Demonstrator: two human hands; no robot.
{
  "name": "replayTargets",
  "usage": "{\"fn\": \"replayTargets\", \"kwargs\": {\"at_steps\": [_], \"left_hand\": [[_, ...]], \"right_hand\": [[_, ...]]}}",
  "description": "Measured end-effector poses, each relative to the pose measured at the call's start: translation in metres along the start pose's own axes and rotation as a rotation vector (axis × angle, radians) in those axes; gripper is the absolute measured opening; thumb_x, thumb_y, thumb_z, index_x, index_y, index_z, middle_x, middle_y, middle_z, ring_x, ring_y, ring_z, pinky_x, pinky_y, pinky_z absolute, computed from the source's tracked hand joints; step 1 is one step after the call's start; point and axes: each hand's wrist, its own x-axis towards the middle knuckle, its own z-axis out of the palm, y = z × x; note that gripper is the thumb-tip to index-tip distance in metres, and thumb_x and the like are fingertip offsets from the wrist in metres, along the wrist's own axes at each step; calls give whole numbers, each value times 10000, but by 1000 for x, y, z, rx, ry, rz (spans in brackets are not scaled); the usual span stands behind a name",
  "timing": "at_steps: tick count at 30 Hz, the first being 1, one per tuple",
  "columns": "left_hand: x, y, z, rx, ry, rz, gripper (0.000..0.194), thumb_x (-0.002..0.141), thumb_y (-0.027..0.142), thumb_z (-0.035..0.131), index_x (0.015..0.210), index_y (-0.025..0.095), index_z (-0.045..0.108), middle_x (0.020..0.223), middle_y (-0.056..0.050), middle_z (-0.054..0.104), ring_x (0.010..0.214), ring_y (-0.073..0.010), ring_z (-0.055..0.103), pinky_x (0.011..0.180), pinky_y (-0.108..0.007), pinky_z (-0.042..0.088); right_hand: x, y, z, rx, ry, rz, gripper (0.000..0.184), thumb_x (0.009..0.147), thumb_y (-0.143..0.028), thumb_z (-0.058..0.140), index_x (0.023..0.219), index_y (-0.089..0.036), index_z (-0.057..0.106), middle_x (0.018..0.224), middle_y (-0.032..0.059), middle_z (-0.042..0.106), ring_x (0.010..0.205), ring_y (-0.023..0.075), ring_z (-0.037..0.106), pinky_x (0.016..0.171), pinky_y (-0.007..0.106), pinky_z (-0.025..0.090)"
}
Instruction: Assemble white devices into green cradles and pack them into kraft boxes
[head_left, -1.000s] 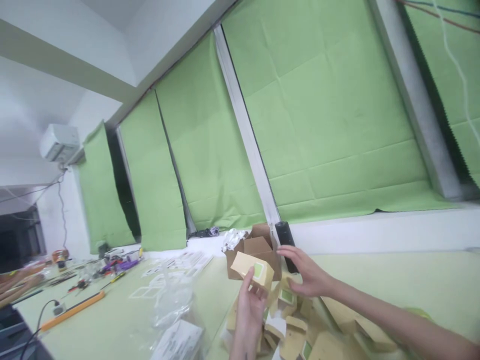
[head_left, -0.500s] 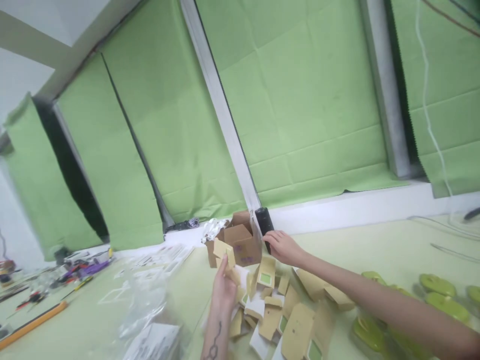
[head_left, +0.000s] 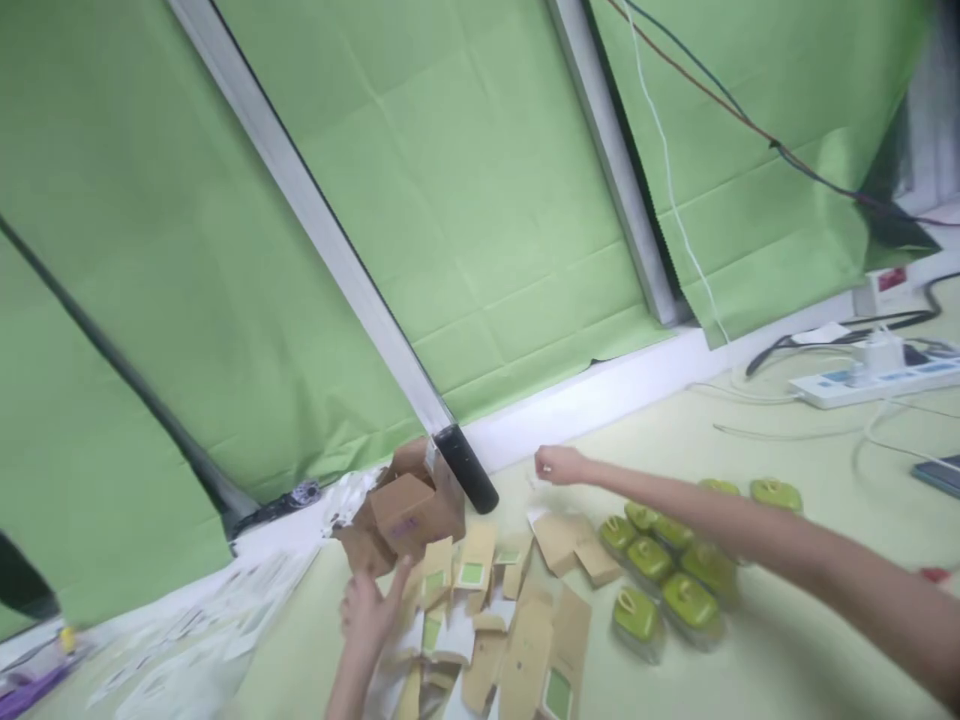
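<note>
My left hand is at the near left edge of a pile of flattened tan card boxes. Its thumb and fingers are spread, and no object shows between them. Some boxes have small green windows and white inner faces. My right hand is closed above the table, beyond the two tan card pieces to the right of the pile. A small pale bit shows under its fingertips, too blurred to name. Left of that hand, a black cylinder leans by the wall, apart from the fingers.
An open brown cardboard box stands behind the pile. Several green-lidded containers sit under my right forearm. A white power strip with cables lies at the back right. White frame-like sheets cover the left side. Green blinds hang behind.
The view has swung right. My right hand has moved right, away from the black cylinder. My left hand has let go of the tan card box and spread its fingers.
</note>
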Motion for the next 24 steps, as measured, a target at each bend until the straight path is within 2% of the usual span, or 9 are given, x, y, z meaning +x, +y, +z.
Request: {"fn": "replayTargets", "kwargs": {"at_steps": [2, 4, 7, 9, 12, 15, 19, 21, 24], "left_hand": [[-16, 11, -3, 3, 24, 50, 698, 631, 380, 626, 1215, 50, 434, 1380, -305, 328, 1335, -469, 177, 1063, -600, 82], [-49, 25, 6, -151, -43, 197, 661, 657, 354, 614, 1242, 106, 430, 1358, -213, 394, 1321, -390, 246, 1100, -518, 91], [-117, 45, 42, -282, -288, 262, 494, 654, 373, 674, 1113, 223, 568, 1129, -92, 602, 1087, -305, 522, 1005, -420, 354], [-160, 55, 74, -485, -629, 207, 566, 580, 289, 772, 1115, 220, 600, 1171, -113, 596, 1148, -307, 487, 1034, -387, 315], [-198, 61, 117, -569, -704, 133, 652, 545, 197, 795, 1158, 206, 576, 1216, -127, 563, 1227, -306, 410, 1053, -361, 267], [-209, 60, 139, -564, -707, 123, 596, 645, 179, 710, 1203, 178, 501, 1141, -126, 580, 1137, -277, 482, 982, -321, 325], [-217, 58, 143, -555, -917, 207, 683, 697, 123, 616, 1288, 197, 283, 1007, -62, 601, 940, -206, 573, 879, -288, 382], [-222, 59, 141, -517, -1006, 224, 722, 676, 91, 607, 1272, 213, 217, 1015, -44, 594, 928, -188, 573, 884, -296, 378], [-226, 58, 140, -455, -1011, 244, 707, 657, 87, 604, 1232, 213, 212, 1044, -43, 571, 980, -185, 549, 931, -319, 348]], "right_hand": [[-22, 39, -18, -27, -35, 82, 269, 915, -302, 543, 1153, -176, 554, 1171, 72, 576, 960, 198, 599, 805, 397, 515], [-51, 71, -29, -53, -59, 143, 281, 912, -302, 550, 1159, -169, 549, 1170, 75, 574, 966, 203, 598, 808, 403, 514], [-94, 99, -37, -77, -87, 168, 285, 911, -302, 551, 1161, -166, 547, 1165, 75, 576, 962, 203, 600, 804, 402, 515], [-118, 103, -39, -82, -99, 135, 271, 913, -302, 549, 1148, -168, 555, 1150, 69, 584, 945, 197, 605, 793, 393, 520], [-148, 91, -40, -80, -49, 38, 261, 911, -296, 551, 1137, -165, 559, 1155, 71, 582, 955, 200, 601, 810, 407, 510], [-177, 62, -37, -42, 34, -117, 198, 904, -255, 551, 1073, -170, 609, 1112, 66, 601, 995, 199, 576, 885, 393, 458], [-213, 14, -14, 58, 67, -286, 285, 824, -372, 644, 1073, -234, 627, 953, 23, 627, 895, 184, 574, 776, 305, 460], [-225, -3, 2, 95, 93, -318, 218, 834, -362, 627, 1012, -238, 643, 868, 20, 620, 832, 189, 559, 726, 308, 435], [-234, -10, 20, 153, 154, -322, 168, 906, -270, 506, 815, -213, 635, 782, 25, 603, 794, 190, 531, 730, 329, 392]]}}
